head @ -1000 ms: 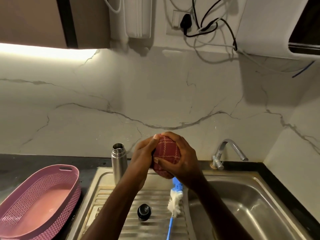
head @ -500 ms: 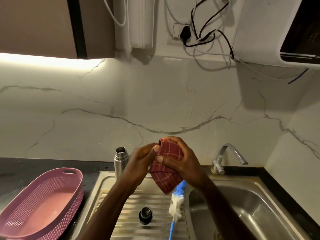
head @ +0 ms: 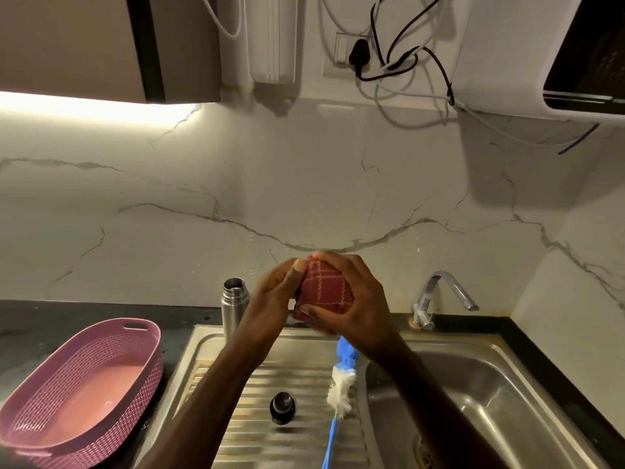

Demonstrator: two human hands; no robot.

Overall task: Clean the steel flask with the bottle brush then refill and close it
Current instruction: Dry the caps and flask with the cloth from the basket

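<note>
Both hands bunch a red checked cloth at mid-frame, probably drying.
The left hand [head: 277,292] and right hand [head: 355,299] curl round the cloth [head: 324,289]; the steel flask [head: 234,304] stands open, left of them, on the sink [head: 473,346] edge, its cap [head: 282,407] and the bottle brush [head: 341,377] on the drainboard below.

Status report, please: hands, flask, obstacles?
Both hands, left and right, grip red cloth. Flask open, upright by sink. Cap, brush on drainboard.
</note>
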